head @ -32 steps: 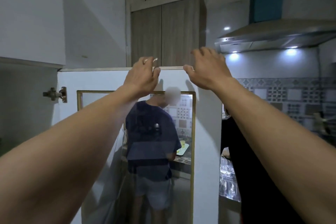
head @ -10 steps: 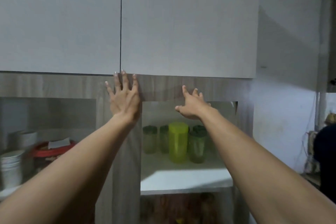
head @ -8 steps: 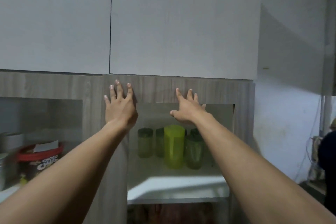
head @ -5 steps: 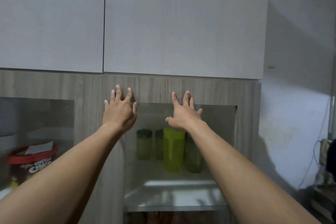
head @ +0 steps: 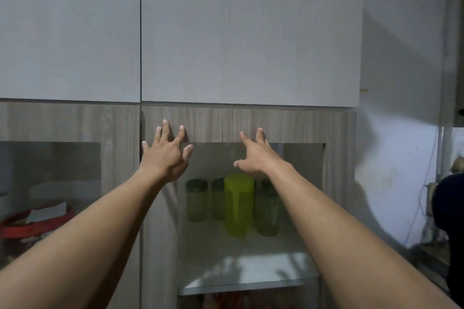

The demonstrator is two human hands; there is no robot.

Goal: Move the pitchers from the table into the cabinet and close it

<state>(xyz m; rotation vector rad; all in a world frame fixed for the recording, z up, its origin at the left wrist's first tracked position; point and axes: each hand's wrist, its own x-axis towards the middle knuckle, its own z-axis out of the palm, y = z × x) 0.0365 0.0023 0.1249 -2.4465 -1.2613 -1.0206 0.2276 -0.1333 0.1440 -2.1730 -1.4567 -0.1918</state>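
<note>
The wood-grain cabinet door with a glass pane stands shut in front of me. My left hand lies flat with fingers spread on the door's upper left corner. My right hand presses its fingertips on the top rail, fingers apart. Behind the glass, a bright yellow-green pitcher stands on a white shelf, with several darker green pitchers around it. Neither hand holds anything.
White upper cabinet doors hang above. A second glass-fronted door at the left shows a red-lidded tub. A white wall and a person in dark clothing are at the right.
The cabinet door has swung from wide open to shut under both hands. In the last second my hands slid down from the white doors' lower edge onto the wood rail.
</note>
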